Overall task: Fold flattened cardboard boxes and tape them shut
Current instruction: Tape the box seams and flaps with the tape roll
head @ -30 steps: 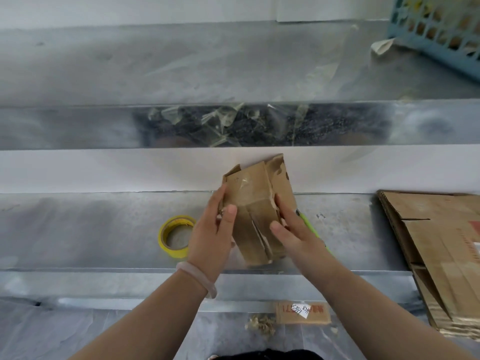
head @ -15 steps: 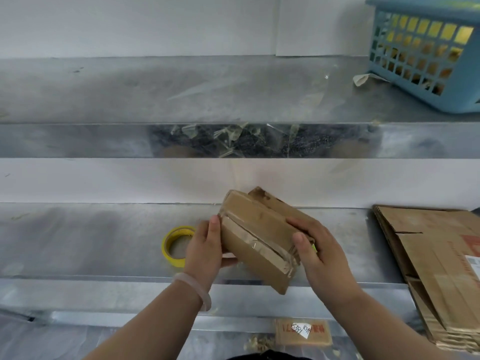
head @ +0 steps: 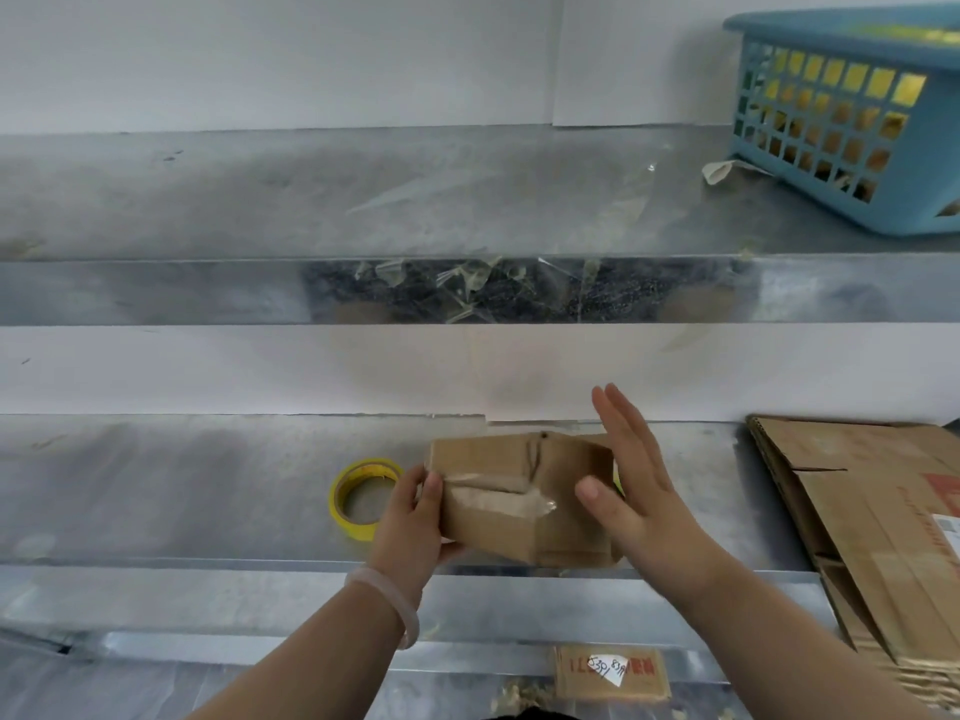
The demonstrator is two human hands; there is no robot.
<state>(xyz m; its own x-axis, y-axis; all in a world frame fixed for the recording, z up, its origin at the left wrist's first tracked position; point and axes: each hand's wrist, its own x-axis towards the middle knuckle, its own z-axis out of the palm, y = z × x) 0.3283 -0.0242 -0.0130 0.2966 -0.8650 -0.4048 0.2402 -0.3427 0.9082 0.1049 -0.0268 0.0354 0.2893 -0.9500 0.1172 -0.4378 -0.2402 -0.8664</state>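
While the left hand (head: 410, 522) grips the left end of the small cardboard box (head: 498, 459) — thumb on its taped front — the right hand (head: 639, 501) lies open, fingers straight, against the box's right end. The box is held over the front part of the tabletop (head: 182, 485), just beside the yellow tape roll (head: 353, 530); flattened cardboard (head: 883, 511) lies to the right.

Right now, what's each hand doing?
Left hand: holding the box by its left end.
Right hand: open, fingers straight, at the box's right end.
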